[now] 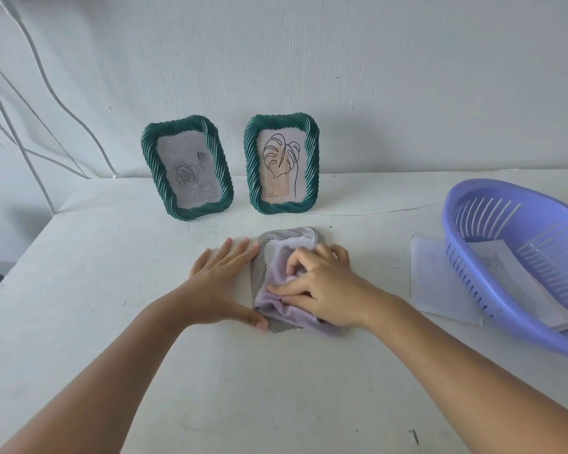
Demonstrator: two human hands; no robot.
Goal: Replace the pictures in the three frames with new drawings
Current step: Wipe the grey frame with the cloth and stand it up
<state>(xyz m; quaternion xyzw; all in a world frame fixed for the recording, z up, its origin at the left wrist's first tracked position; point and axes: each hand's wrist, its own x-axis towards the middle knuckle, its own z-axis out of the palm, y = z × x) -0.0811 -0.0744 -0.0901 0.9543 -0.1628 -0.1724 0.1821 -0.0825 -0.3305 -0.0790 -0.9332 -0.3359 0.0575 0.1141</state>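
**Third frame flat on table, cloth on it**

Third frame (263, 276) lies flat on the white table (276, 388), in front of the two standing frames; ribbed twisted-rope rim, looks grey-silver from this side, rounded corners; mostly covered by a pale lilac cloth (286, 309), soft, fuzzy, bunched into folds.

Left hand (222, 283): flat on the table just left of the lying frame, fingers straight and together, thumb against the frame's near-left corner; holds nothing.

Right hand (322, 286): on top of the cloth, fingers curled, pinching and pressing the fabric onto the frame.

Behind the lying frame, against the white wall (341, 77): two upright frames, same twisted-rope rim, dark green, glossy, leaning slightly back; left green frame (187, 168) shows a grey picture of roses, low contrast; right green frame (281, 163) shows a black line drawing of a leaf over tan stripes on pale paper.

Right of the lying frame, well apart: lilac plastic basket (518, 273), oval, slotted walls, tilted, cut off by the picture's edge; paper sheets (443, 280) lie partly under it and partly inside; what is printed on them cannot be made out.

White cables (40, 93) run down the wall far left of the frames.
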